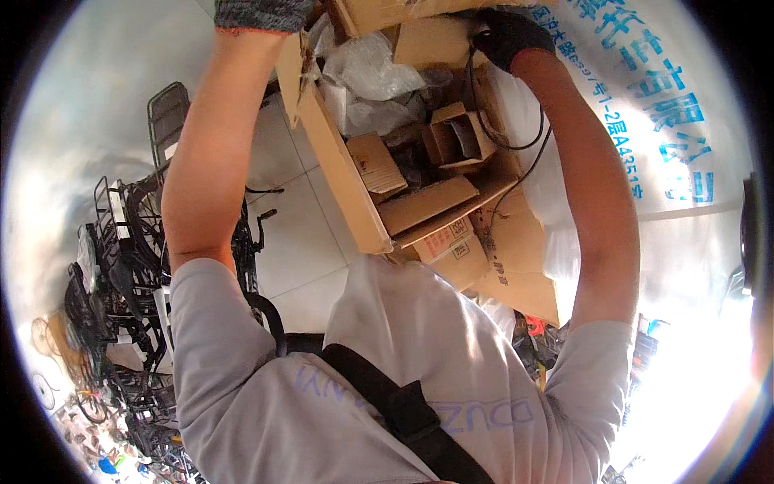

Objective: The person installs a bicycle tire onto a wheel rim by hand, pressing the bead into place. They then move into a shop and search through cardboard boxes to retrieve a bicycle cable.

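My left hand (264, 14), in a grey knit glove, is at the upper edge beside the left wall of a large open cardboard box (343, 173). Its fingers are out of sight. Over the far right part of the box, my right hand (516, 39) wears a dark glove, fingers curled around a thin black cable (516, 148). The cable loops down and trails over the box's right side. Inside lie crumpled clear plastic wrap (372, 68), a small open carton (459, 139) and a folded cardboard piece (376, 165). A raised cardboard flap (395, 11) crosses the far end.
Black bicycle racks and frame parts (133, 234) crowd the left side, by a tiled floor (294, 218). On the right stands a white sheet-like surface (645, 105) with blue printing. A flattened cardboard sheet (516, 266) lies near the box's near right corner.
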`<action>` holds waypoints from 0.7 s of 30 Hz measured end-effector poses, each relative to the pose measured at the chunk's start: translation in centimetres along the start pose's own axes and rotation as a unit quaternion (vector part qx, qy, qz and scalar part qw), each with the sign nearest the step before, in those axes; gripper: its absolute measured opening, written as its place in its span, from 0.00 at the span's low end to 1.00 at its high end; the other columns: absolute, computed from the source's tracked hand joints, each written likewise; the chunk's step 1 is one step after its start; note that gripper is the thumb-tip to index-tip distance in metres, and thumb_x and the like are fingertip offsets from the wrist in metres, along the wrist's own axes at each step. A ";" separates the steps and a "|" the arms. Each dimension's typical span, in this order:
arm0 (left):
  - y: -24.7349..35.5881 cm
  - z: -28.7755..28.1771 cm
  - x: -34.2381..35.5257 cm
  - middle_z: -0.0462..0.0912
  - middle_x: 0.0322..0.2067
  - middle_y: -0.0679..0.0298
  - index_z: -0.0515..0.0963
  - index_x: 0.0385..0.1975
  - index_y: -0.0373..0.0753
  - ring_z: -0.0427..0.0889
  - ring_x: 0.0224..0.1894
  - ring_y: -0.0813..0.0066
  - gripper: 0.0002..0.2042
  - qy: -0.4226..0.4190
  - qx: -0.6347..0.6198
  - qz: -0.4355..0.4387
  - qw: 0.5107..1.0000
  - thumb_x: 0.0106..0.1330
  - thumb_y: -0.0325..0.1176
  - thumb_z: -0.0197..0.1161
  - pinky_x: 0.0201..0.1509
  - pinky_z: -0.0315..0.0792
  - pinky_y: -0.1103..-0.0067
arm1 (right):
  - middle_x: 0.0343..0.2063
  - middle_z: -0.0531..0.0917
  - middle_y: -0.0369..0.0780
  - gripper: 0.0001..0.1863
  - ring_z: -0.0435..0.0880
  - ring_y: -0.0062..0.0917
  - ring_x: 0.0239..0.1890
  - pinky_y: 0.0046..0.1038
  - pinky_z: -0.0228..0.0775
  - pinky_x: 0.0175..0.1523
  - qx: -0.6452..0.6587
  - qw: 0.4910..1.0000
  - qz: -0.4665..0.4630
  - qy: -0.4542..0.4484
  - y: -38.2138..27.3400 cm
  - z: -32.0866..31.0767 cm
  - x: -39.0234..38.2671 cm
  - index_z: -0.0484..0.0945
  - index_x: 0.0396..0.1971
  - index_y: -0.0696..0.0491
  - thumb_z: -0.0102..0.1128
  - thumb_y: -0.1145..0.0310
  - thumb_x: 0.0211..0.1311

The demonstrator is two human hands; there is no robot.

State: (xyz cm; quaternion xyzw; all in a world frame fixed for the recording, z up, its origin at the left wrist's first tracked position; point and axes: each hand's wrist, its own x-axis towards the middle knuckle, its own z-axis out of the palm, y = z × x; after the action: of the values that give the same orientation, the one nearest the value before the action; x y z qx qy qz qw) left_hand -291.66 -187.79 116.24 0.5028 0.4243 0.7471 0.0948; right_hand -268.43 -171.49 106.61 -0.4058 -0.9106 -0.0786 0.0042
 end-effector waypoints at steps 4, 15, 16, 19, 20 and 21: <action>-2.0 1.3 -0.8 0.86 0.43 0.63 0.81 0.54 0.33 0.81 0.45 0.74 0.19 -0.078 0.062 0.048 0.994 0.72 0.41 0.69 0.50 0.76 0.73 | 0.57 0.83 0.49 0.29 0.85 0.40 0.56 0.45 0.77 0.59 0.051 0.998 0.039 0.017 1.6 0.8 -2.2 0.79 0.61 0.44 0.62 0.44 0.65; -2.7 7.1 -2.9 0.87 0.40 0.44 0.81 0.51 0.32 0.87 0.43 0.50 0.25 -0.214 0.267 0.107 0.933 0.69 0.51 0.67 0.47 0.79 0.61 | 0.56 0.84 0.42 0.16 0.85 0.37 0.53 0.35 0.78 0.61 0.073 0.994 -0.055 -0.056 4.0 -2.9 -15.1 0.84 0.52 0.49 0.54 0.57 0.76; -2.7 7.3 -3.1 0.87 0.40 0.44 0.80 0.52 0.32 0.87 0.43 0.49 0.26 -0.210 0.265 0.107 0.935 0.69 0.52 0.67 0.48 0.80 0.61 | 0.55 0.85 0.42 0.16 0.86 0.37 0.52 0.35 0.78 0.61 0.075 0.994 -0.049 -0.068 4.1 -3.3 -15.9 0.84 0.51 0.49 0.54 0.57 0.76; -3.3 7.5 -3.6 0.87 0.42 0.44 0.79 0.54 0.32 0.87 0.46 0.48 0.29 -0.185 0.324 0.140 0.917 0.67 0.54 0.69 0.52 0.79 0.61 | 0.50 0.86 0.42 0.12 0.87 0.38 0.47 0.37 0.81 0.52 0.082 0.981 -0.161 -0.067 2.8 -2.5 -19.9 0.85 0.46 0.49 0.55 0.65 0.72; -3.6 7.5 -3.7 0.87 0.43 0.44 0.79 0.55 0.32 0.87 0.47 0.47 0.30 -0.174 0.350 0.156 0.907 0.66 0.55 0.69 0.53 0.79 0.61 | 0.50 0.86 0.43 0.11 0.87 0.38 0.47 0.37 0.81 0.51 0.069 0.977 -0.186 -0.082 2.9 -1.6 -21.6 0.85 0.46 0.50 0.55 0.66 0.70; -3.6 7.2 -3.3 0.86 0.45 0.43 0.79 0.56 0.33 0.86 0.49 0.48 0.31 -0.228 0.339 0.169 0.897 0.66 0.54 0.70 0.55 0.79 0.62 | 0.49 0.86 0.44 0.12 0.87 0.38 0.48 0.37 0.81 0.51 0.078 0.970 -0.214 -0.084 3.1 -1.6 -23.2 0.85 0.45 0.50 0.55 0.66 0.70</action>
State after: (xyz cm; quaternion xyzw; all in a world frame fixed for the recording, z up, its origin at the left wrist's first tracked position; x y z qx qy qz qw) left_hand -285.11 -183.61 112.37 0.7252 0.5274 0.4274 -0.1152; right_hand -250.70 -186.81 107.00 -0.2049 -0.9767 0.0274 -0.0575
